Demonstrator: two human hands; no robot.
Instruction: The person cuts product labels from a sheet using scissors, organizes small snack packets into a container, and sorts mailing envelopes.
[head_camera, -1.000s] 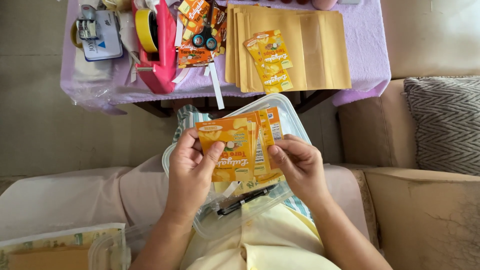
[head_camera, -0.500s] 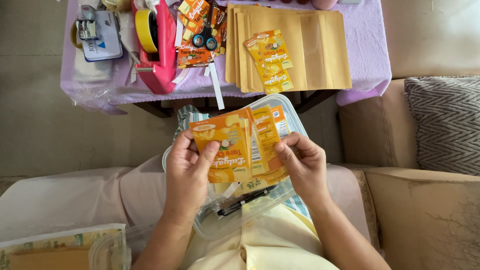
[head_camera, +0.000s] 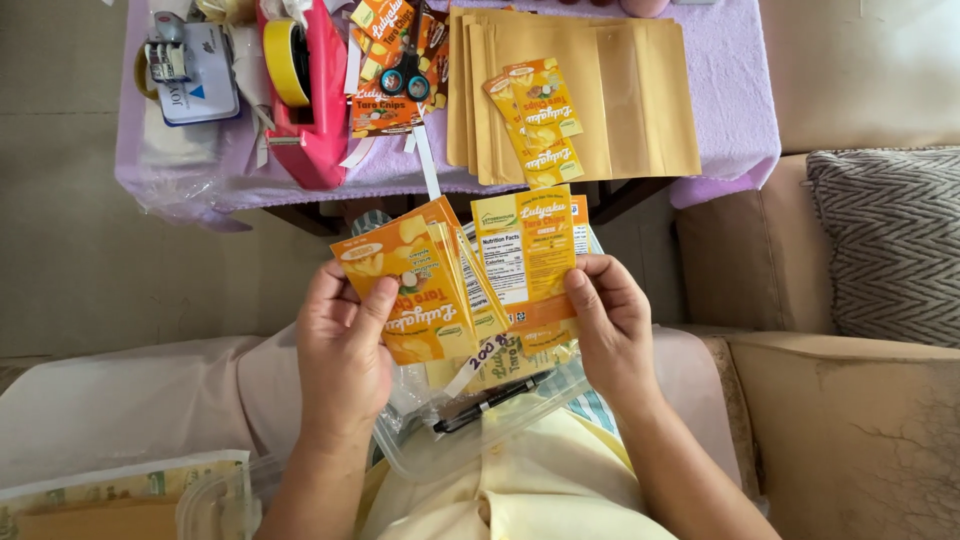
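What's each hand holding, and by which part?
Left hand grips a fanned stack of orange labels by its lower left corner, thumb on front. Right hand pinches one orange label at its lower right edge.

Both forearms bare, no sleeves in view. Left hand (head_camera: 345, 350) and right hand (head_camera: 610, 325): no rings, watch or gloves. Pale yellow garment (head_camera: 540, 490) below.

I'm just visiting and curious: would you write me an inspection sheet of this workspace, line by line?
Surface: low table under a lilac cloth.
Job's things: fanned stack of orange labels in the left hand; single label pinched by the right hand.
Clutter: kraft pouches, red tape dispenser, scissors, clear plastic container on the lap, black pen.
Hands: both bare, each gripping labels.
Cables: nothing seen.
Surroundings: beige sofa, grey zigzag cushion, tiled floor.
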